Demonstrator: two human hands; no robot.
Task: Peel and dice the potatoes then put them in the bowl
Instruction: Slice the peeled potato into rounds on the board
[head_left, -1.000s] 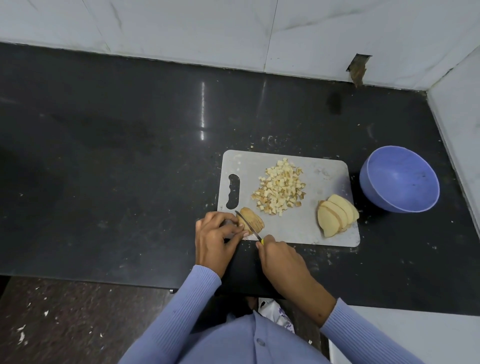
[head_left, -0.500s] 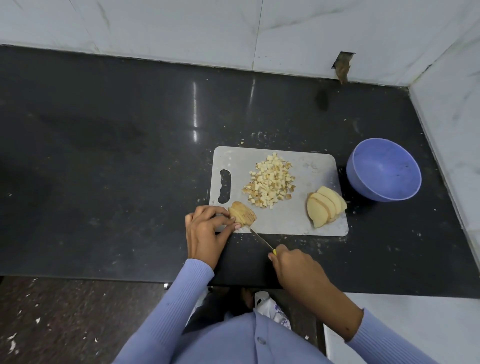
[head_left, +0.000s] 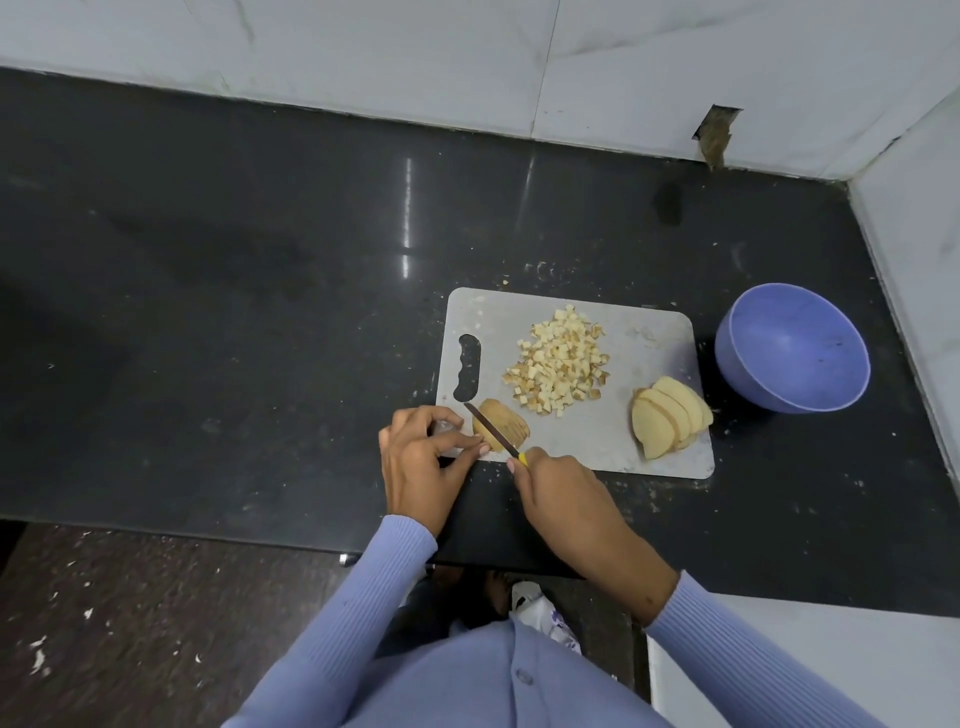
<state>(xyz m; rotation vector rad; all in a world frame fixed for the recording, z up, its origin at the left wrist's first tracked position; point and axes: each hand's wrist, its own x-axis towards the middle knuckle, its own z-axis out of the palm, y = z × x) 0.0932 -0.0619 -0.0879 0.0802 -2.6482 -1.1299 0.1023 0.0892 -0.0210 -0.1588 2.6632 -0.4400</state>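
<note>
The left hand (head_left: 421, 467) pins the potato slices (head_left: 501, 432) steady while the right hand (head_left: 563, 493), grip closed on the knife (head_left: 491, 430), cuts strips.

Even, soft overhead light is thrown across the black countertop (head_left: 260, 312), where a vertical glare streak is seen toward 12 o'clock. Straight edges are bowed by wide-angle distortion; slight softness is noted throughout.
</note>
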